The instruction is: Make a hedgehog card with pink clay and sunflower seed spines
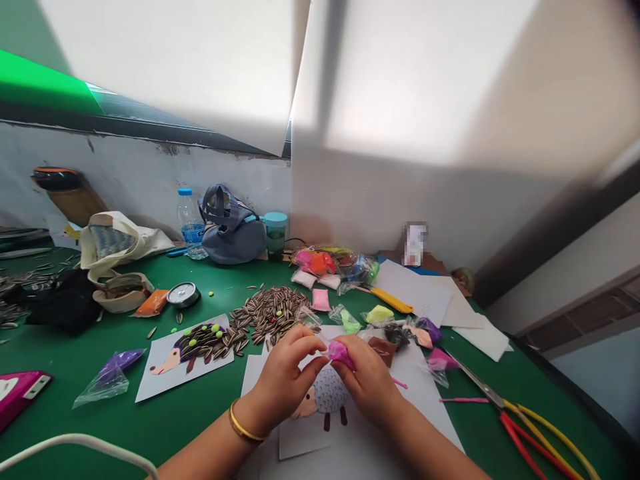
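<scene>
In front of me my right hand (367, 380) is closed round a small lump of pink modelling clay (339, 353), which seems to be in a clear wrapper. The thumb and fingers of my left hand (287, 367) pinch at the lump's left end, where a bit of clear film shows. Below my hands lies a hedgehog picture on white card (305, 447), with a grey patterned body (330, 393) and two brown legs. My hands hide its upper part. To the left is another hedgehog card (150, 383), covered with sunflower seeds and green dots.
A heap of sunflower seeds (270, 310) lies behind my hands. Clay packets (320, 263), a yellow cutter (393, 301) and white paper (415, 290) are at the back right. Large scissors (495, 397) lie at the right. A bag (233, 237) and bottle (190, 227) stand by the wall.
</scene>
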A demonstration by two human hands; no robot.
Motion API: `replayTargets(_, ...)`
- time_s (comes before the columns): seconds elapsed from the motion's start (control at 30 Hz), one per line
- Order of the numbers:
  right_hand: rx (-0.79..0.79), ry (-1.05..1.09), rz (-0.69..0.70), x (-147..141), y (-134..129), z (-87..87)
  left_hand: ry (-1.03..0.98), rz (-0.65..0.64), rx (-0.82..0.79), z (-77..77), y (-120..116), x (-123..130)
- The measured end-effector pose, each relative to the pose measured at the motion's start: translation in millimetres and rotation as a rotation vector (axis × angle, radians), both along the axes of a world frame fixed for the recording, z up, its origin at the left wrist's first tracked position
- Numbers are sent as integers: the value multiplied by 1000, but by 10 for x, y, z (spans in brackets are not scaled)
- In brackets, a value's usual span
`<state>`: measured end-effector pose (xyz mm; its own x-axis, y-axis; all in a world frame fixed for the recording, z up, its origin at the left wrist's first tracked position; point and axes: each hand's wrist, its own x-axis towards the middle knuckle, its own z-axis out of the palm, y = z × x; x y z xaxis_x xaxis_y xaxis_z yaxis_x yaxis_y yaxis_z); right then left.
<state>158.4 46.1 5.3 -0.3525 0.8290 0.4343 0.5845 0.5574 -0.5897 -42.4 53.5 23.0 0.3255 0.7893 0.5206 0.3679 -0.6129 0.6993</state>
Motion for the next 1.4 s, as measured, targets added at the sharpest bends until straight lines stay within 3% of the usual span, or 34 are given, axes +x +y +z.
replayTargets(0.33, 101, -27, 68, -44, 8, -6, 205, 23, 47, 17, -31, 22)
replayTargets(0.6, 48, -127, -19, -129, 0, 21, 307, 139, 299, -54, -36, 77)
replayTargets(0.97, 134, -247, -53, -109, -35, 27, 337, 100, 354, -43, -135, 98)
replayTargets(1.13, 141, -240, -46, -88, -27, 17, 321, 71, 276, -3, -133, 64)
replayTargets(1.4, 75, -205, 0, -79, -20, 42, 146, 4, -95, 132, -90, 31)
